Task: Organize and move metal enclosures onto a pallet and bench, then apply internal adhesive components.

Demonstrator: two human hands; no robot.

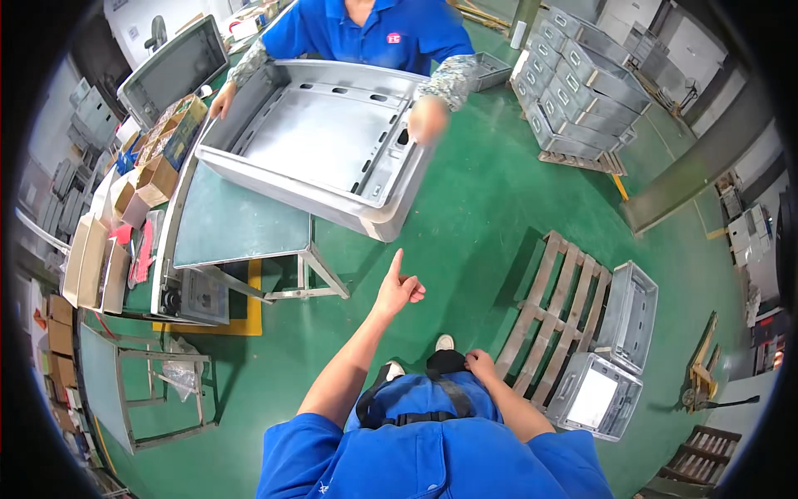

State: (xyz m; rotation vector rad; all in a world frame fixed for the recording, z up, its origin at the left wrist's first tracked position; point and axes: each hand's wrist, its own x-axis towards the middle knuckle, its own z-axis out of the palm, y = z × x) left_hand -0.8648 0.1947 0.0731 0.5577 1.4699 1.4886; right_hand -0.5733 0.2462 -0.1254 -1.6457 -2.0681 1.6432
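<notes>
My left hand (400, 291) reaches forward with its index finger stretched out and the other fingers partly bent; it holds nothing. Just beyond the fingertip is the lower corner of a large grey metal case (312, 125) with slotted inner edges. Another person, in a blue shirt and patterned sleeves, grips that case at both sides, tilted over a green-topped table (241, 218). My right hand (480, 364) rests low at my right side, against the dark item at my waist. Its fingers are curled, and anything inside them is hidden.
A wooden pallet (553, 308) lies right of me, with two grey cases (628, 320) beside it. Stacked grey crates (582, 91) stand far right near a pillar (698, 179). At left are a workbench with cardboard boxes (155, 181) and a low metal-framed table (106, 391).
</notes>
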